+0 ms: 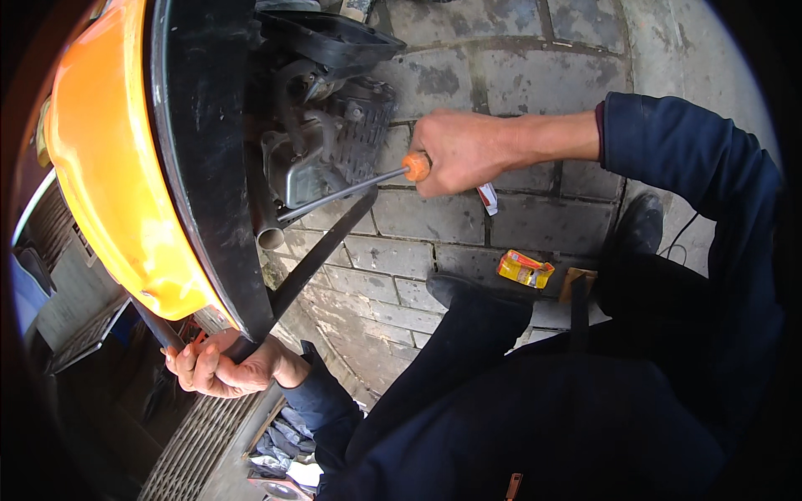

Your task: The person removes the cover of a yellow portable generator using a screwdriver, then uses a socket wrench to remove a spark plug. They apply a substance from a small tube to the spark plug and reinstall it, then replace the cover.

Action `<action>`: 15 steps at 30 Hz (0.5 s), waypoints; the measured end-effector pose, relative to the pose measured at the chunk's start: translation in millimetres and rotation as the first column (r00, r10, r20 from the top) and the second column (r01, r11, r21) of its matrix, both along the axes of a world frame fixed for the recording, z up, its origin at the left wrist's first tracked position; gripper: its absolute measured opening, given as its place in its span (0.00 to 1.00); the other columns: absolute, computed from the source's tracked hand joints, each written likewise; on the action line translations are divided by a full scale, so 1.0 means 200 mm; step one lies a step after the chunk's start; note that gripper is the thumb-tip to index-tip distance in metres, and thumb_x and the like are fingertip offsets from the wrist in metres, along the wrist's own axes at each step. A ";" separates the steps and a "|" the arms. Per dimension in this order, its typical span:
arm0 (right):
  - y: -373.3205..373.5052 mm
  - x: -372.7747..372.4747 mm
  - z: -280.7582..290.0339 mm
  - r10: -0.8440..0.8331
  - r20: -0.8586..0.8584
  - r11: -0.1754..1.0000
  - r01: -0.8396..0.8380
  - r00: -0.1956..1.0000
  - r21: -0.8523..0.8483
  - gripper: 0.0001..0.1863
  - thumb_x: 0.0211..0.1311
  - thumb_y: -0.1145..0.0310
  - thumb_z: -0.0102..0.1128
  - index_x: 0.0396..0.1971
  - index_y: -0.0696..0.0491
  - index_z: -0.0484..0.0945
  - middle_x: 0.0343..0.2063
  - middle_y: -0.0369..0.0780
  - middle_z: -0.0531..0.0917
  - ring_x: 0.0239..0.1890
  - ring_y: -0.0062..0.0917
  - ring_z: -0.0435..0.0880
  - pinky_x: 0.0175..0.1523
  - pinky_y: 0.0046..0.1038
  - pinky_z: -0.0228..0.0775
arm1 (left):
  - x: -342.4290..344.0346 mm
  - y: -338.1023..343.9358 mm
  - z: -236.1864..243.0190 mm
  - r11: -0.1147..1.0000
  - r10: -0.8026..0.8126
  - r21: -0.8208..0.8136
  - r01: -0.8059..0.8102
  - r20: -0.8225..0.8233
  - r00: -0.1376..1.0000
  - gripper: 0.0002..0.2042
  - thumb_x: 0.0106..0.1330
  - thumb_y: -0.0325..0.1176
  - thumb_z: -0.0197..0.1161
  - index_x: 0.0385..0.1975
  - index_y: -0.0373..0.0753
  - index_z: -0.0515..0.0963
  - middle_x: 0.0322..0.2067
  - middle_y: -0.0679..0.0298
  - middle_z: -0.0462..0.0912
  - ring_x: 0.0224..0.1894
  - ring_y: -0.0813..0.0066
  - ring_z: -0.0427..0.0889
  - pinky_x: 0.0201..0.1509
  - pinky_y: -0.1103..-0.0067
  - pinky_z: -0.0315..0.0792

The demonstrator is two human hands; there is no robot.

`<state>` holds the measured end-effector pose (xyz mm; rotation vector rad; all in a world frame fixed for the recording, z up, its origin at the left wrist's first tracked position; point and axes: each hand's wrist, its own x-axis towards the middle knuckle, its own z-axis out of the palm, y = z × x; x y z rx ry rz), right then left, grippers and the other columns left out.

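Now the right hand [464, 152] curls tight around the orange handle of a screwdriver [349, 192], just right of the engine [292, 171]. Its long rod slants left and toward the person, ending by the engine's near edge; touching or not, I can't tell. The left hand [225, 369], farther from the screwdriver, wraps a black frame [323, 251] on the engine's near side. Right of the engine, paving stones [543, 221] give room.

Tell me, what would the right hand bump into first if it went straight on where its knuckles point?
Probably the dark slotted part of the machine, just beyond the knuckles of the right hand, which grips an orange-handled tool. Depth is unclear from this one view.
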<state>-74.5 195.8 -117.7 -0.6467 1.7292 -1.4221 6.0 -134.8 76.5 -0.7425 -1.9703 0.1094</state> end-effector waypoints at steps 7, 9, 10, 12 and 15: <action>0.00 0.00 0.00 0.000 0.022 1.000 0.000 1.000 0.013 0.12 0.49 0.67 0.64 0.20 0.63 0.77 0.14 0.48 0.76 0.18 0.35 0.75 0.28 0.42 0.68 | 0.00 0.00 0.04 0.999 -0.010 -0.042 0.009 -0.015 1.000 0.05 0.65 0.17 0.58 0.27 0.33 0.74 0.31 0.60 0.76 0.41 0.60 0.82 0.56 0.57 0.81; 0.00 0.00 0.00 -0.006 0.015 1.000 0.007 1.000 -0.010 0.13 0.49 0.67 0.64 0.20 0.64 0.77 0.14 0.48 0.76 0.18 0.36 0.75 0.28 0.42 0.68 | 0.00 -0.01 0.05 0.985 0.017 -0.170 -0.027 -0.060 0.998 0.04 0.67 0.17 0.58 0.30 0.32 0.74 0.31 0.60 0.76 0.41 0.59 0.82 0.55 0.57 0.82; 0.00 0.00 0.00 0.002 0.026 1.000 -0.002 1.000 0.008 0.13 0.49 0.67 0.64 0.20 0.64 0.77 0.14 0.48 0.76 0.18 0.37 0.75 0.28 0.42 0.68 | 0.00 -0.02 0.05 0.968 0.023 -0.246 -0.048 -0.100 0.995 0.04 0.67 0.18 0.58 0.31 0.32 0.74 0.31 0.60 0.76 0.41 0.59 0.82 0.55 0.57 0.82; 0.00 -0.01 0.00 0.013 -0.004 1.000 -0.013 1.000 0.009 0.13 0.49 0.67 0.63 0.20 0.64 0.77 0.14 0.49 0.76 0.18 0.38 0.75 0.28 0.43 0.68 | 0.00 -0.02 0.05 0.944 0.028 -0.324 -0.068 -0.125 0.992 0.03 0.68 0.18 0.59 0.33 0.32 0.74 0.32 0.59 0.76 0.41 0.58 0.83 0.54 0.57 0.83; 0.00 -0.01 0.00 0.012 -0.020 1.000 -0.012 1.000 0.007 0.13 0.49 0.66 0.63 0.19 0.63 0.77 0.14 0.49 0.76 0.18 0.39 0.75 0.28 0.44 0.68 | -0.01 -0.02 0.07 0.935 0.018 -0.351 -0.053 -0.103 0.994 0.02 0.69 0.18 0.59 0.35 0.31 0.74 0.32 0.59 0.76 0.41 0.57 0.83 0.53 0.57 0.83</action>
